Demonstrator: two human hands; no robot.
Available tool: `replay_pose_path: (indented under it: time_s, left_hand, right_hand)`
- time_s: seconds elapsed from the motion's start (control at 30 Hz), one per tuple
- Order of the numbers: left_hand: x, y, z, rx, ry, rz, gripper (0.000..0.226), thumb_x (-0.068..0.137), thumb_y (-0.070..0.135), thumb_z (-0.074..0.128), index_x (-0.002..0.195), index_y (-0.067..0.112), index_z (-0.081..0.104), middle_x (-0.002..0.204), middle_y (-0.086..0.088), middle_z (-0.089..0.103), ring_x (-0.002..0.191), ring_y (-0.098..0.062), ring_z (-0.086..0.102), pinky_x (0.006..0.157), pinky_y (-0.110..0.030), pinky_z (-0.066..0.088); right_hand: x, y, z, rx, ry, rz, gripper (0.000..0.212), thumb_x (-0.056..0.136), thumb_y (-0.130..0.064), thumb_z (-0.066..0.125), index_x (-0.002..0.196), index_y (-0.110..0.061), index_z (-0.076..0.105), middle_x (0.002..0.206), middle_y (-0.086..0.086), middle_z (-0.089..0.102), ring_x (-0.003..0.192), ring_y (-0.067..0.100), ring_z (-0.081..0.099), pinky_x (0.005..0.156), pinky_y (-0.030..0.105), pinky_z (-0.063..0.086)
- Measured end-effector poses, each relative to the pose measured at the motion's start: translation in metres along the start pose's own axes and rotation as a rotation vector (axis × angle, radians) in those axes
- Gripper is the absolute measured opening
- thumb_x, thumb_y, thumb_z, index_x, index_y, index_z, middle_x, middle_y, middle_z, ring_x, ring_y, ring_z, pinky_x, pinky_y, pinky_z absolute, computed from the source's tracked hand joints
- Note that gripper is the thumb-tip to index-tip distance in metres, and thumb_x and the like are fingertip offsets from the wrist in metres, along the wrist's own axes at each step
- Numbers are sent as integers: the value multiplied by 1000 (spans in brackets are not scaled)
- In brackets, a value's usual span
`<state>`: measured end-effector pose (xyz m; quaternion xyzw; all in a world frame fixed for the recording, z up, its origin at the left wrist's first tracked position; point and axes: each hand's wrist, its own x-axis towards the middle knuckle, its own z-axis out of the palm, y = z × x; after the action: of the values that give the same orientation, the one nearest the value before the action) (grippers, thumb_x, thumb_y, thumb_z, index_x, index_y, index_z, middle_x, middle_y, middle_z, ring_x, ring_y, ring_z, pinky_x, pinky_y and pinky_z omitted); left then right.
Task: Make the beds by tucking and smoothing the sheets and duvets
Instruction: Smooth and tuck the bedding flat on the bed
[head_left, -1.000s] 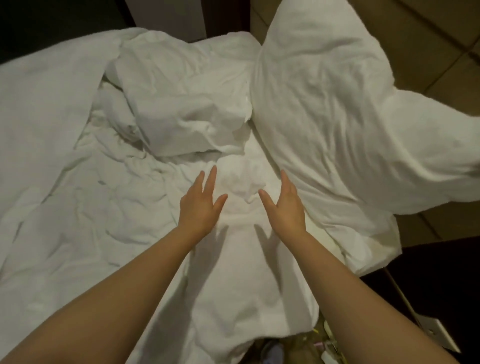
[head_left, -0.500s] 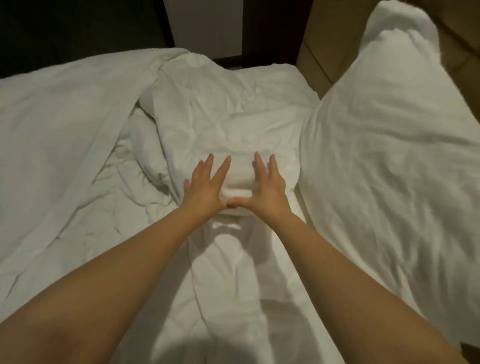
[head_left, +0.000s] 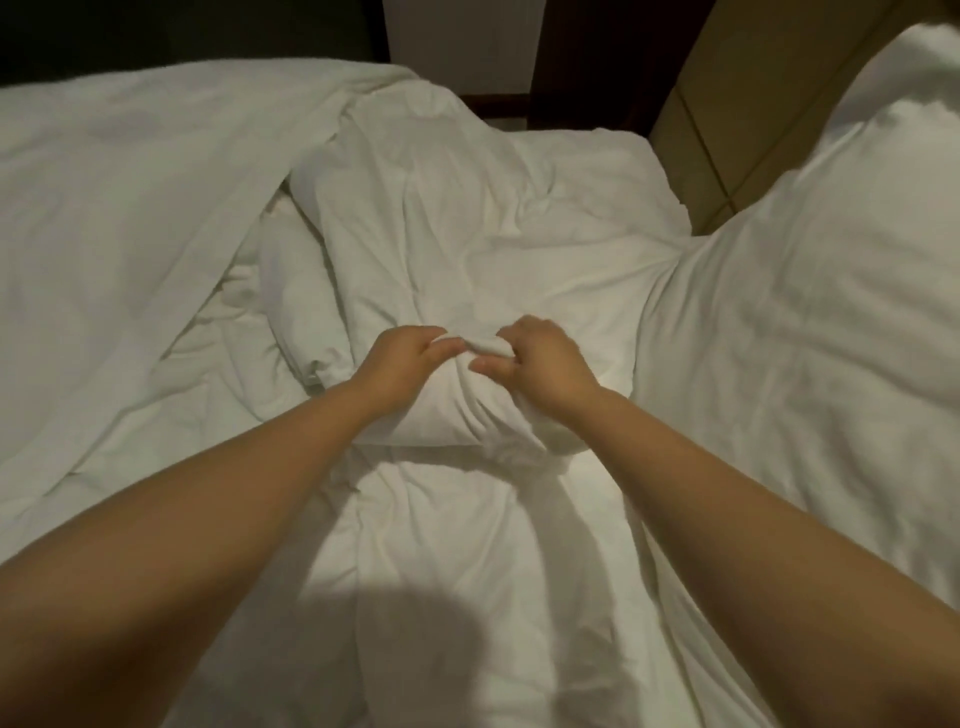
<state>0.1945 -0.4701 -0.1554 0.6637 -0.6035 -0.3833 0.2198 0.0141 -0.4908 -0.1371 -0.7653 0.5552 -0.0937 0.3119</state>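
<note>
Head view: a fold of the duvet (head_left: 467, 249) is being gripped by the left hand (head_left: 408, 358) and the right hand (head_left: 543, 366). The fingers are being curled tight round a small roll of cloth held between them, with the hands nearly touching. Half a second ago the same heap was only being pressed by flat, straight fingers. A second ago the hands were being held over the sheet (head_left: 441, 545), nearer the body. Pressing is thus being replaced by holding, and the smoothing is judged to be giving way to a pull or lift that would spread the heap.

The duvet is being kept bunched in the middle of the bed. Its bulk is lying beyond and under the hands, and its near edge is being puffed up just below the wrists. Flatter bedding (head_left: 130, 218) is being left spread to the left. A pillow (head_left: 805, 312) is being leaned against the headboard (head_left: 727, 130) at the right, just beside the heap.
</note>
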Motion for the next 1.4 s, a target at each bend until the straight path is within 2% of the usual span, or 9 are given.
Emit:
replay_pose_path:
  time_s: [0.1, 0.23, 0.4, 0.5, 0.7, 0.8, 0.97, 1.1, 1.4]
  left_hand:
    - [2, 22, -19, -114, 23, -43, 32, 96, 33, 50, 91, 7, 68, 87, -6, 69, 78, -13, 58, 65, -18, 40]
    - [-2, 44, -36, -267, -67, -179, 35, 97, 38, 45, 114, 13, 63, 102, -2, 64, 86, -16, 59, 76, -22, 44]
    - [-12, 52, -52, -395, -35, -307, 32, 98, 44, 41, 109, 18, 57, 80, 6, 59, 67, -7, 54, 49, -14, 42]
    - [-19, 41, -53, -231, -65, -256, 35, 97, 44, 41, 118, 18, 54, 101, -1, 60, 82, -15, 54, 71, -24, 40]
    - [-38, -21, -37, 653, -342, 258, 94, 62, 70, 57, 142, 47, 14, 137, 1, 41, 121, -21, 44, 95, -37, 42]
    - [16, 5, -55, 423, -65, 188, 57, 85, 55, 39, 140, 39, 37, 127, -4, 57, 113, -25, 55, 91, -31, 44]
    - [152, 166, -174, 233, 603, 272, 39, 94, 15, 49, 133, 19, 46, 127, -13, 52, 106, -29, 52, 79, -30, 41]
    - [155, 181, -200, 562, 512, 189, 81, 91, 28, 59, 151, 24, 5, 158, -7, 7, 144, -26, 13, 114, -51, 18]
    - [33, 77, -57, 664, 220, 144, 71, 98, 46, 36, 150, 28, -9, 159, 2, -9, 146, -18, -6, 115, -48, 3]
  right_hand:
    - [-29, -21, 5, -166, 103, -136, 105, 66, -63, 72, 150, -24, 23, 154, 10, 23, 142, 32, 19, 112, 53, 15]
    - [-48, -19, 39, -474, 78, -193, 129, 52, -65, 80, 148, -35, 0, 160, 11, 8, 145, 40, 6, 109, 65, 1]
    - [-25, -28, 38, -387, 330, -288, 87, 63, -34, 85, 138, -25, 42, 112, 19, 61, 105, 41, 60, 96, 62, 36]
    - [-18, -35, 23, -294, 111, -321, 46, 84, -23, 68, 128, -20, 57, 91, 15, 63, 79, 36, 62, 70, 38, 46]
    - [-25, -19, -2, -30, -220, -172, 16, 87, -19, 65, 102, -15, 68, 96, 0, 70, 92, 20, 62, 76, 26, 40]
    - [38, -31, -57, -254, -158, -207, 21, 91, -23, 62, 110, -15, 67, 108, 5, 67, 105, 23, 61, 83, 29, 39]
    - [158, -100, -222, -732, 684, -26, 38, 94, -25, 53, 132, -28, 50, 130, 7, 53, 124, 28, 42, 102, 43, 26]
    - [168, -124, -216, -785, 676, 10, 71, 95, -17, 45, 153, -25, 4, 161, 1, 4, 147, 25, 4, 115, 52, 7]
    - [46, -45, -61, -552, 326, 182, 62, 101, -32, 37, 153, -27, 3, 161, 0, -5, 147, 23, -5, 115, 51, -5]
